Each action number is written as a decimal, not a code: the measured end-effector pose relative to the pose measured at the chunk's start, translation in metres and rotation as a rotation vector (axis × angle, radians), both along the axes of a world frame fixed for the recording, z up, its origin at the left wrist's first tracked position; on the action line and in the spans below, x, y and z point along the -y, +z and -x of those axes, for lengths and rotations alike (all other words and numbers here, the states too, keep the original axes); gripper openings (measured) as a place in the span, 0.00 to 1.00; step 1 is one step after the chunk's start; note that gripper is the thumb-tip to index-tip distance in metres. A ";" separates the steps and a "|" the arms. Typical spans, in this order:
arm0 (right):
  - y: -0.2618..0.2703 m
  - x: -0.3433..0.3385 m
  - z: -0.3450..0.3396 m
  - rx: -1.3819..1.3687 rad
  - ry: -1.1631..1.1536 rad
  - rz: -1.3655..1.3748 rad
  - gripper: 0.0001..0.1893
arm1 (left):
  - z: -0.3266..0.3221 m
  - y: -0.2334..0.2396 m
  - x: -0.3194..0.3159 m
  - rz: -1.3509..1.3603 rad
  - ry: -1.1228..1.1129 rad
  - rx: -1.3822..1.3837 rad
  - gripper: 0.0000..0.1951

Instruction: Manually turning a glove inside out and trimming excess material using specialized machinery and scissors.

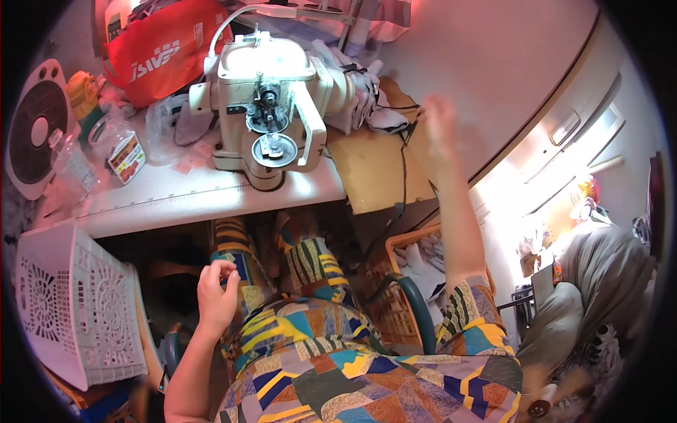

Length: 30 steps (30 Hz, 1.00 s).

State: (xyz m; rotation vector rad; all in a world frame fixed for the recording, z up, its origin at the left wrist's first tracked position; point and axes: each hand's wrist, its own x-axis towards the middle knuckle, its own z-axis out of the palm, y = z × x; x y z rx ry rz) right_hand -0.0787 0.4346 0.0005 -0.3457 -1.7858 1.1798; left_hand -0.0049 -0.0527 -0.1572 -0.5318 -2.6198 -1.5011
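Observation:
My left hand (218, 290) hovers over my left thigh, its fingers loosely bent and the thumb apart; nothing shows in it. Out to the right, my blurred right hand (440, 119) is raised by the brown cardboard (378, 166). A black cord (404, 164) runs close to its fingertips, but whether they grip it is unclear. Before me stands a white fur-type sewing machine (227, 119) with two round metal discs (275, 150), one above the other. A heap of white and grey fabric pieces with dark edging (365, 98) lies at the machine's right, partly on the cardboard.
On the white table (180, 203), left, are a fan (39, 132), a clear bottle (76, 164), a labelled plastic jar (124, 153) and a red bag (164, 58). A white plastic basket (79, 306) stands lower left. An orange crate (391, 246) holding fabric pieces is beside my chair's armrest (418, 312).

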 end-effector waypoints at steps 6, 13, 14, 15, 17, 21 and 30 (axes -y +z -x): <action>-0.111 -0.103 0.094 0.556 -0.148 0.366 0.11 | -0.009 0.009 -0.005 0.039 -0.031 0.063 0.06; -0.088 -0.137 0.123 0.618 -0.152 0.269 0.07 | -0.010 0.017 -0.011 0.022 -0.087 0.116 0.07; -0.074 -0.155 0.121 0.641 -0.274 0.012 0.07 | -0.009 0.018 -0.012 0.008 -0.103 0.126 0.06; -0.060 -0.163 0.122 0.473 -0.365 -0.125 0.08 | -0.007 0.019 -0.012 0.005 -0.100 0.130 0.06; -0.007 -0.108 0.117 0.309 -0.272 -0.270 0.11 | -0.012 0.020 -0.011 0.009 -0.060 0.139 0.06; 0.060 -0.101 0.116 0.460 -0.191 -0.343 0.10 | -0.015 0.019 -0.013 0.018 -0.072 0.124 0.06; 0.122 -0.068 0.021 0.339 0.159 -0.218 0.09 | -0.016 0.011 -0.020 0.021 -0.144 0.120 0.06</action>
